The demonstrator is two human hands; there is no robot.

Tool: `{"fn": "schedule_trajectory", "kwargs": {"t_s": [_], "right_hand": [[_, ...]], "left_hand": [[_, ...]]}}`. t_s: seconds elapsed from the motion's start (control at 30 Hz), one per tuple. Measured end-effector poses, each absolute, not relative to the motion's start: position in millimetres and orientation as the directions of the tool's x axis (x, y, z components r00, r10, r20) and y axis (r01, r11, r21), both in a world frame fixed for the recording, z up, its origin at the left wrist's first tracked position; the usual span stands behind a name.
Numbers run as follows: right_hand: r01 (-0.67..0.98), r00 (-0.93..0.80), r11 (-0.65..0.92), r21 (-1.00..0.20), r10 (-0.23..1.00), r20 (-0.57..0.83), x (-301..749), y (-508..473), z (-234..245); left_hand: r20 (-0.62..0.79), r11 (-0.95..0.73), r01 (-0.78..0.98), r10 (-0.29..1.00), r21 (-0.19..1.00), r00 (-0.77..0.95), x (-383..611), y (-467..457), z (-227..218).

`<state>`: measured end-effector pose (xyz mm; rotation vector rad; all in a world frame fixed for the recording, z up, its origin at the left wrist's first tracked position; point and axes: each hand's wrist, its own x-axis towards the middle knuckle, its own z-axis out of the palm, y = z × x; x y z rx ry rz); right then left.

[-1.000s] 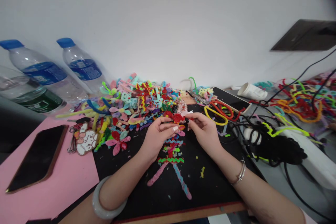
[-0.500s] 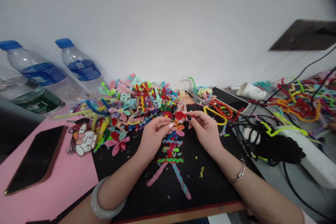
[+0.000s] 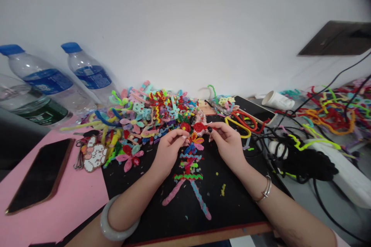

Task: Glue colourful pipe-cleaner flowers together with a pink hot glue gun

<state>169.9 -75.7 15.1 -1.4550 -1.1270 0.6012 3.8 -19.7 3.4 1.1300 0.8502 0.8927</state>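
A small figure made of coloured pipe cleaners [image 3: 189, 170] lies on a black mat [image 3: 232, 204], with pink and blue legs pointing toward me. My left hand [image 3: 169, 149] pinches at the figure's upper part with fingers closed. Just right of it, my right hand [image 3: 227, 141] holds a small red pipe-cleaner piece [image 3: 199, 126] between thumb and fingertip at the figure's top. A large heap of coloured pipe-cleaner shapes [image 3: 145, 114] sits just behind both hands.
Two water bottles [image 3: 84, 75] lean at back left. A phone [image 3: 40, 173] rests on pink paper [image 3: 66, 204] beside a bead keychain [image 3: 92, 156]. At right are a second phone [image 3: 253, 110], a tipped paper cup [image 3: 278, 100], black cables [image 3: 301, 162] and more pipe cleaners [image 3: 330, 114].
Both hands shifted slightly at the figure's top; the left fingers drew down and left, and the red piece now shows clear above them in the right fingertips.
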Motion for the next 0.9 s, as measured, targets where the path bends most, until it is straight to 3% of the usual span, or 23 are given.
{"fn": "schedule_trajectory", "kwargs": {"t_s": [0.33,0.9], "right_hand": [[0.298,0.415,0.098,-0.950,0.882,0.221,169.6,-75.1,15.7],[0.284,0.410,0.101,-0.954,0.886,0.216,169.3,-74.8,15.6]], "left_hand": [[-0.151,0.268,-0.306,0.922,0.913,0.357,4.3,-19.5,4.6],[-0.128,0.232,-0.273,0.928,0.934,0.351,4.9,-17.6,9.4]]}}
